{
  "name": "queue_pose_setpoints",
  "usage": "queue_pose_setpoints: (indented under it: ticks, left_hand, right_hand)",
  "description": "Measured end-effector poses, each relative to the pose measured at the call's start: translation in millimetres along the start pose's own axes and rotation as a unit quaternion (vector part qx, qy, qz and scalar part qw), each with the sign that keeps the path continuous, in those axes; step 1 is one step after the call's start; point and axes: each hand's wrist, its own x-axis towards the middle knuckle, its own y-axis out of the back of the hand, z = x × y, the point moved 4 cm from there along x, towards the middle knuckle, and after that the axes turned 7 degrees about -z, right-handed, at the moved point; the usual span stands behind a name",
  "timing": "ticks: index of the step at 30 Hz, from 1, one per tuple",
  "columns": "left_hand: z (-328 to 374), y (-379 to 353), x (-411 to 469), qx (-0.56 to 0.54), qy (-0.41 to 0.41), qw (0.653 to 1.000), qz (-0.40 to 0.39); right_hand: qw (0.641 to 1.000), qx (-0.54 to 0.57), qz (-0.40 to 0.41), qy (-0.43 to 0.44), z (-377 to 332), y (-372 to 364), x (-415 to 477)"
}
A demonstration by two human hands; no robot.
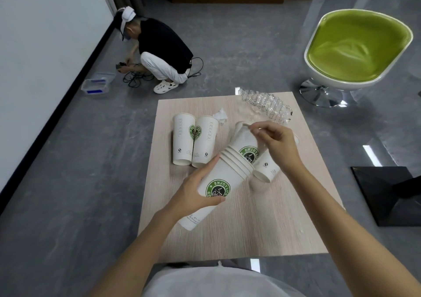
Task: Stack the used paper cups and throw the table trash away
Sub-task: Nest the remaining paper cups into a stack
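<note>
The left hand (196, 192) gripped the tilted cup stack (218, 178), mouths aimed far-right; the right hand (275, 144) pinched its rim. Three loose cups (183, 142) lay flat.

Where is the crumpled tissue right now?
In the head view, the tissue lies near the table's far edge, just beyond the two lying cups, left of the crushed bottle.

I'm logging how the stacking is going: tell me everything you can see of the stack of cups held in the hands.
The stack of cups is white paper, with a round green ENJOY LIFE logo on the outer cup. Several rolled rims sit nested close together, and one more cup juts out, only partly pushed in. It is tilted, base toward the person, mouth away, above the wooden table. The left hand grips the outer cup; the right hand pinches the top cup's rim.
</note>
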Motion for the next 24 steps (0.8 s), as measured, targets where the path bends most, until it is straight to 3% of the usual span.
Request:
queue_pose_setpoints:
  ticks: [10,24]
  left_hand:
    - [0.0,13.0,-2.8,-0.019,0.005,1.0,0.024]
    - [-17.5,36.0,-7.0,-0.021,0.037,0.998,0.049]
  right_hand:
    - [0.997,0.034,-0.067,-0.029,5.2,-48.3,-4.1]
    - [0.997,0.006,-0.063,-0.047,7.6,-88.5,7.7]
